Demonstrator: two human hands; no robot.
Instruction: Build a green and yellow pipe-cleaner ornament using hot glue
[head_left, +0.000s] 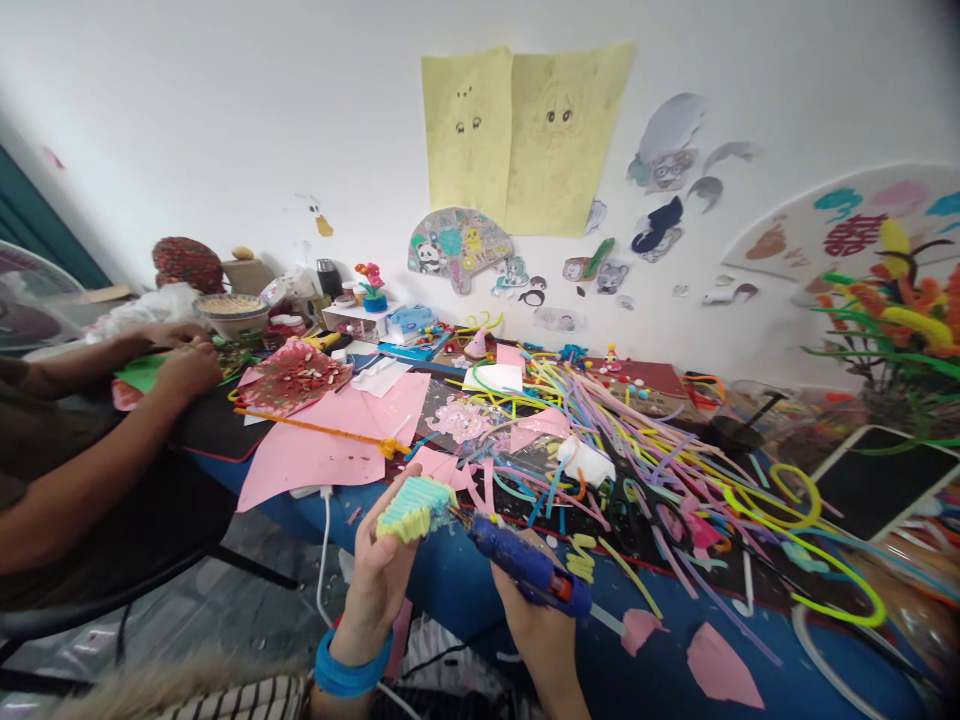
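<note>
1. Pinching one blue-and-yellow fuzzy piece (417,508), near-left of the pipe-cleaner pile (652,445), my left hand (384,575) is nearly closed, the piece's yellow edge towards me.
2. My right hand (536,625) wraps one glue gun (525,562), nearer me than the pile; its long axis slants, nozzle up-left at the piece.
3. One orange stick (322,430) lies left of the pile; black scissors (624,505) clutter its near edge.

2 yel drawings (469,150) on wall (262,110) w/ panda fan (459,245) below; tablet (862,485) nr fuzzy flowers (926,318); bowl (234,328) far L
</note>
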